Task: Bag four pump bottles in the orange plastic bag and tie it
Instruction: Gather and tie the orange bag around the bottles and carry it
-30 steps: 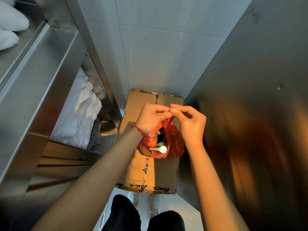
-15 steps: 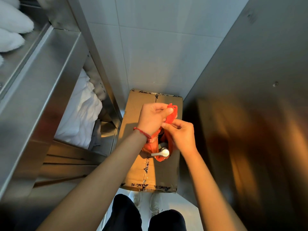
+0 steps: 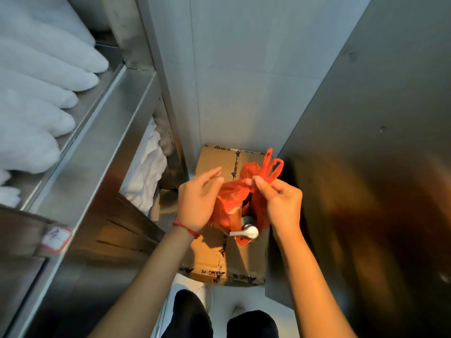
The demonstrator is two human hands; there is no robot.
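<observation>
The orange plastic bag (image 3: 230, 206) stands on a taped cardboard box (image 3: 210, 259). A white pump head (image 3: 245, 232) of a pump bottle pokes out of the bag's near side; the other bottles are hidden inside. My right hand (image 3: 280, 203) pinches the bag's gathered handles at the top, and their two loops stick up beyond my fingers. My left hand (image 3: 199, 198) hovers beside the bag's left side with fingers loosely extended and holds nothing.
A steel shelf unit (image 3: 97, 147) on the left carries white pillows (image 3: 44, 98) and folded white linen (image 3: 144, 172). A steel panel (image 3: 366, 167) closes the right side. A tiled wall (image 3: 239, 81) stands behind the box. My legs and shoes show below.
My left hand has let go of the bag handle and opened to the left. My right hand now pinches the handles, whose loops stand up higher.
</observation>
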